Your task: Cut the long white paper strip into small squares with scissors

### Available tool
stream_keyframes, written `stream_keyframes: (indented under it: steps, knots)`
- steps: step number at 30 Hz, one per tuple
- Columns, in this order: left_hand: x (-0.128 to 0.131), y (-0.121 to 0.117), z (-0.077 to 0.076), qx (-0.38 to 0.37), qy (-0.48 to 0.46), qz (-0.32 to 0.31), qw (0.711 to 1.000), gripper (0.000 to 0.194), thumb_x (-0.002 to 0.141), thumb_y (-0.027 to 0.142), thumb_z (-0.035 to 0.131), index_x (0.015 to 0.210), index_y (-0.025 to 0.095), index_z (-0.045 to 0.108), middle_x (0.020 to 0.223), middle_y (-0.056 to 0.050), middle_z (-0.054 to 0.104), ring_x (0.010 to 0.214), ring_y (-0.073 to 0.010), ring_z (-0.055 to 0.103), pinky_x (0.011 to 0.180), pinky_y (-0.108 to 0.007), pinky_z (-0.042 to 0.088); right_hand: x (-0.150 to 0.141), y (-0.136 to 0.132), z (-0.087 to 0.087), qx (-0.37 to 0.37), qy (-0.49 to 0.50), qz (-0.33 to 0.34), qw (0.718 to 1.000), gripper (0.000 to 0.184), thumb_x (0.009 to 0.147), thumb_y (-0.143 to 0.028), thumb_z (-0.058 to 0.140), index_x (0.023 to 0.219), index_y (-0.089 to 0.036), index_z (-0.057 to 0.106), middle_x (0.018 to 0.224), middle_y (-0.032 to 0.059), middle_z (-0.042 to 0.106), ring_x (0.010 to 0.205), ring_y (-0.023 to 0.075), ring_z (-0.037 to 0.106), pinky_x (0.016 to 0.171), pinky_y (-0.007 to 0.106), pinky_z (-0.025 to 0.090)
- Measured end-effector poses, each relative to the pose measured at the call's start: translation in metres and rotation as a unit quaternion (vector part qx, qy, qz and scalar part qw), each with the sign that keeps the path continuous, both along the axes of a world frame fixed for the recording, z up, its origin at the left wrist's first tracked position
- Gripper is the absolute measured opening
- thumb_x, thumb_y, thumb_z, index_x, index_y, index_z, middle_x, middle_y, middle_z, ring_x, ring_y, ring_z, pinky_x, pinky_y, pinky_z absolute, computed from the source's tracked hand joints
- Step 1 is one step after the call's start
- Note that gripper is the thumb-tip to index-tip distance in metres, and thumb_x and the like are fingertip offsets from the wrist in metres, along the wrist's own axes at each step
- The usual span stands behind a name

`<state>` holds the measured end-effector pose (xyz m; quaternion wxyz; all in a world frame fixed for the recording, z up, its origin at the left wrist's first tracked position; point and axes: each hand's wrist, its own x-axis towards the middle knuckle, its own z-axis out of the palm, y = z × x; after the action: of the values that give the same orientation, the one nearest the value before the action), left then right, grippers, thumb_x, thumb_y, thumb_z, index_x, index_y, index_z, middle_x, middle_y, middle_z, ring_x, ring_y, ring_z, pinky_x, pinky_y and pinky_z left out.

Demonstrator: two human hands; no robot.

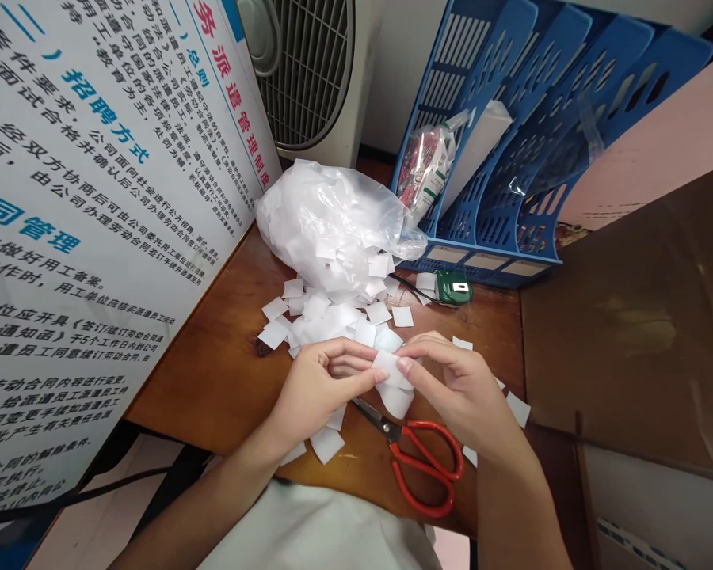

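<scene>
White pieces: a few overlapping thin pieces [397, 396], held up between the fingertips of both hands – likely so one edge can be worked apart from the next.
Left hand [312, 388]: thumb laid on the near face, index finger behind, closed to a narrow pinch; the other fingers curl in loosely, perhaps for support.
Right hand [463, 384]: thumb and index nearly together at the opposite edge, a light grip that would suit something so flimsy.
Loose squares [333, 321]: heaped just beyond the fingertips, presumably for a short reach.
Plastic bag [333, 214]: slumped past that heap, squares lying around its near end.
Scissors [392, 431]: on the wooden table [202, 356], just below the fingers on the wearer's side – red handles toward the lap, so I'd guess within easy grasp.
Green tape measure [453, 288]: beyond the right fingers, in front of the blue file rack [499, 277].
</scene>
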<state>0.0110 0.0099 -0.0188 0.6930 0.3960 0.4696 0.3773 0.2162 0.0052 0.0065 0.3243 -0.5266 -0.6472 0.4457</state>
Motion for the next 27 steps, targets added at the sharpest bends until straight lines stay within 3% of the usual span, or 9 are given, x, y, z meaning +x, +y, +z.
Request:
stream_keyframes:
  steps: [5, 10, 16, 18, 21, 24, 27]
  knots:
    - [-0.002, 0.001, 0.002, -0.019, -0.002, -0.017, 1.000, 0.028, 0.067, 0.018, 0.091, 0.092, 0.015, 0.078, 0.085, -0.004, 0.080, 0.078, -0.0150, 0.074, 0.072, -0.018, 0.058, -0.003, 0.000, 0.009, 0.016, -0.053, 0.013, 0.998, 0.013, 0.099, -0.031, 0.061, 0.093, -0.025, 0.070, 0.094, -0.0007, 0.068, 0.095, 0.0161, 0.059, 0.091, 0.034, 0.041]
    - [-0.004, 0.004, 0.005, -0.014, 0.008, -0.078, 0.997, 0.031, 0.079, 0.032, 0.084, 0.104, 0.015, 0.076, 0.076, -0.001, 0.072, 0.068, -0.0094, 0.064, 0.065, -0.017, 0.050, -0.005, -0.002, 0.016, 0.056, -0.105, 0.045, 0.992, 0.014, 0.100, -0.027, 0.057, 0.092, -0.024, 0.068, 0.090, -0.0006, 0.067, 0.094, 0.0162, 0.056, 0.092, 0.035, 0.038]
    - [-0.010, 0.007, 0.007, 0.009, 0.088, -0.158, 0.983, 0.028, 0.085, 0.042, 0.076, 0.097, 0.018, 0.081, 0.072, 0.000, 0.067, 0.064, -0.0089, 0.056, 0.061, -0.017, 0.042, -0.013, -0.007, 0.014, 0.131, -0.235, 0.079, 0.960, 0.014, 0.098, -0.020, 0.059, 0.086, -0.022, 0.067, 0.085, -0.0011, 0.066, 0.094, 0.0180, 0.054, 0.092, 0.037, 0.035]
    - [-0.012, 0.009, 0.007, 0.022, 0.109, -0.180, 0.977, 0.026, 0.087, 0.041, 0.074, 0.091, 0.017, 0.081, 0.073, -0.001, 0.069, 0.066, -0.0100, 0.057, 0.061, -0.018, 0.043, -0.017, -0.010, 0.016, 0.177, -0.286, 0.061, 0.940, 0.014, 0.097, -0.019, 0.059, 0.084, -0.021, 0.066, 0.085, -0.0004, 0.066, 0.094, 0.0189, 0.055, 0.094, 0.040, 0.035]
    - [-0.015, 0.011, 0.007, 0.023, 0.131, -0.180, 0.975, 0.026, 0.087, 0.041, 0.074, 0.086, 0.016, 0.080, 0.073, -0.003, 0.070, 0.066, -0.0117, 0.060, 0.061, -0.019, 0.044, -0.013, -0.024, 0.023, 0.233, -0.328, -0.013, 0.915, 0.009, 0.096, -0.021, 0.059, 0.103, -0.021, 0.066, 0.102, 0.0035, 0.066, 0.102, 0.0209, 0.057, 0.095, 0.039, 0.038]
    - [-0.020, 0.014, 0.007, -0.002, 0.137, -0.148, 0.980, 0.029, 0.087, 0.044, 0.072, 0.089, 0.016, 0.079, 0.078, -0.005, 0.073, 0.070, -0.0154, 0.065, 0.062, -0.021, 0.049, 0.004, -0.056, 0.022, 0.192, -0.322, -0.010, 0.927, 0.018, 0.097, -0.022, 0.056, 0.115, -0.022, 0.060, 0.106, 0.0045, 0.065, 0.097, 0.0175, 0.060, 0.085, 0.031, 0.046]
    - [-0.029, 0.016, 0.007, -0.009, 0.170, -0.106, 0.980, 0.031, 0.088, 0.046, 0.071, 0.084, 0.016, 0.075, 0.078, -0.005, 0.073, 0.068, -0.0167, 0.066, 0.058, -0.022, 0.050, 0.025, -0.094, -0.002, 0.089, -0.349, 0.072, 0.930, 0.026, 0.095, -0.018, 0.051, 0.119, -0.024, 0.056, 0.101, 0.0038, 0.065, 0.089, 0.0157, 0.065, 0.074, 0.026, 0.052]
